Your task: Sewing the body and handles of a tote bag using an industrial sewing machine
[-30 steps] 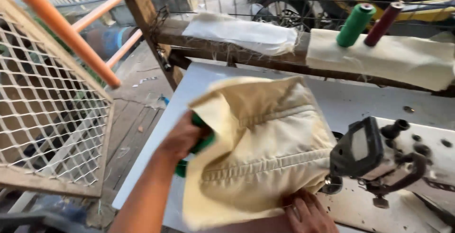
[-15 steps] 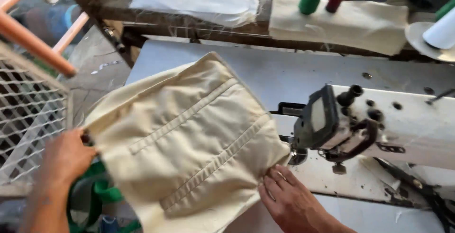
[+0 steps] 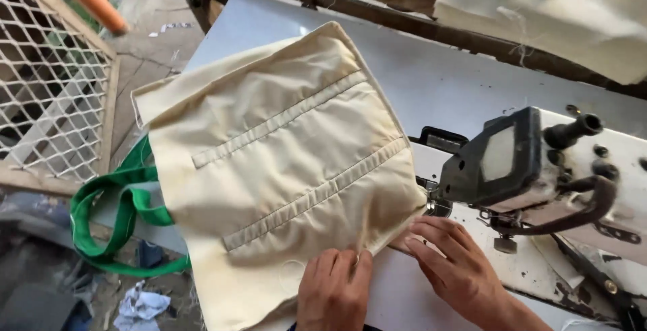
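The cream bag [image 3: 283, 169] stretches up-left, away from both hands. The left hand [image 3: 333, 290] presses flat on its near hem; the right hand [image 3: 455, 263] (nearer the sewing machine [image 3: 532, 169]) lies open-fingered at the corner.

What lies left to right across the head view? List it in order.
White mesh fence → green strap → cream cloth bag → sewing machine. Along the near edge, the left hand comes before the right hand, both pressing the bag's edge.
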